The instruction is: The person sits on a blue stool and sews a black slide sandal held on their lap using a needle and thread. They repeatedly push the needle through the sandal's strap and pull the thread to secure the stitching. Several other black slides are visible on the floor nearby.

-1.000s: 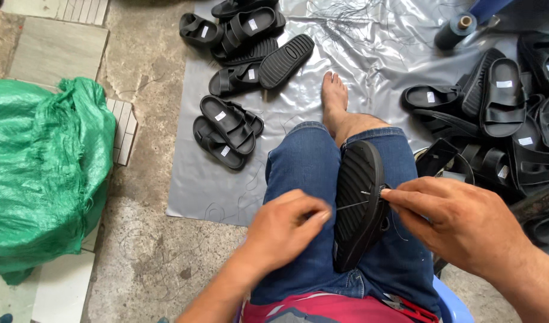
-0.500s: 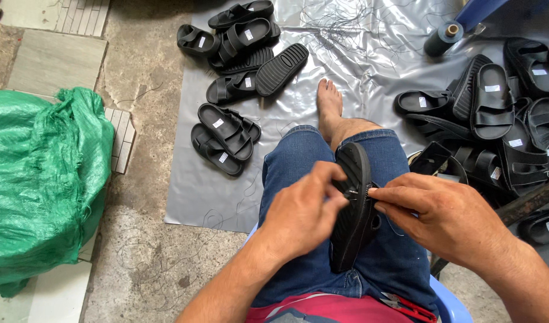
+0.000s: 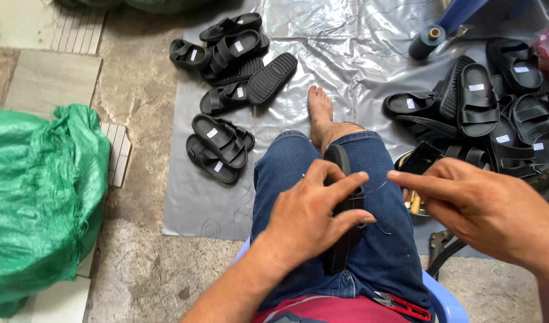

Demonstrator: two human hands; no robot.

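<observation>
Head view: left hand (image 3: 313,218) grips black sandal (image 3: 344,209) edge-up, lengthwise along thigh; right hand (image 3: 490,209) pinches thread (image 3: 379,186).

Rough concrete floor (image 3: 137,239), daylight, with a grey plastic sheet (image 3: 346,66) spread ahead of the fingers. Pale tiles (image 3: 41,84) and a green sack (image 3: 41,191) sit far left of them.

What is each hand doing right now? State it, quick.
Left hand: closed on the black sandal on the lap.
Right hand: pinched shut on a thin thread.
</observation>
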